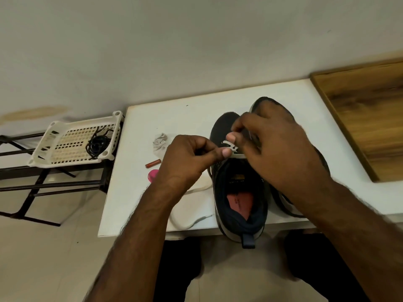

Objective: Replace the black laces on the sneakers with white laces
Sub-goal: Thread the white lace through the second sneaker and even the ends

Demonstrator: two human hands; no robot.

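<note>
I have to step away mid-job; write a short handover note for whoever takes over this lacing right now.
Left hand pinches the white lace at the near sneaker; right hand pinches it at the eyelets.
Loose lace trails on the white table. Removed black laces lie in the basket. The second sneaker sits mostly hidden behind the right hand.
Done: black laces out, lacing started.
Left: finish lacing; check the second sneaker.

Two dark sneakers [239,205] stand side by side, white lace [231,147] partly threaded, black laces [97,144] basketed.
</note>
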